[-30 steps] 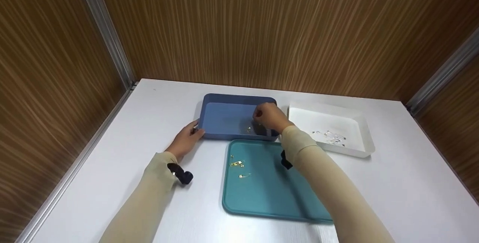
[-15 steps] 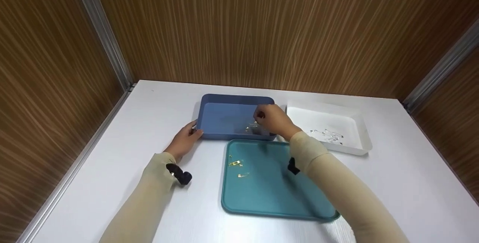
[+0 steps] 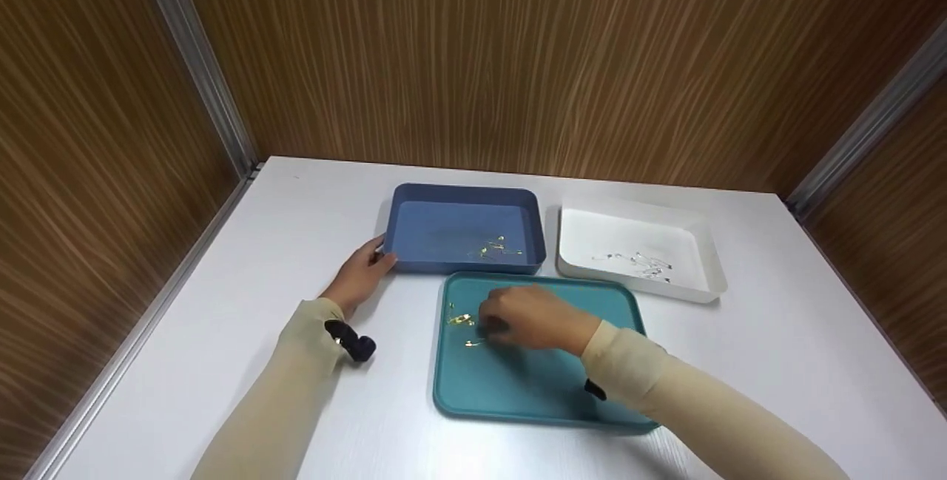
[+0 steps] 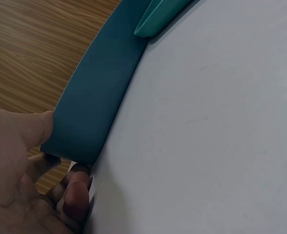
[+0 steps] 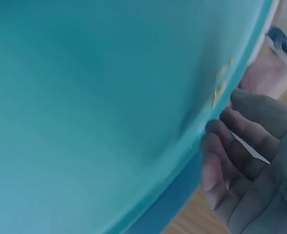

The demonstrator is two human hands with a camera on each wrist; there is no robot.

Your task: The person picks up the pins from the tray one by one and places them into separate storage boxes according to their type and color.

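My left hand (image 3: 368, 267) grips the near left corner of a blue bin (image 3: 414, 208). In the left wrist view the thumb (image 4: 32, 130) lies on the bin's wall (image 4: 97, 105) and the fingers (image 4: 76, 195) curl under the corner. Several gold safety pins (image 3: 493, 248) lie inside the bin. My right hand (image 3: 494, 325) hovers low over a teal tray (image 3: 533, 391), fingers relaxed and holding nothing, beside two gold pins (image 3: 460, 319). The right wrist view shows those fingers (image 5: 231, 151) just off the gold pins (image 5: 219, 90) on the tray's floor (image 5: 99, 97).
A white bin (image 3: 688, 232) with several silver safety pins (image 3: 644, 264) stands to the right of the blue bin. All three containers sit on a white table (image 3: 777, 362) closed in by wood-grain walls. A corner of the teal tray (image 4: 158, 19) lies near the blue bin.
My right hand left the blue bin, where gold pins now lie, and came back down over the teal tray near its gold pins. The left hand stayed on the bin's corner.
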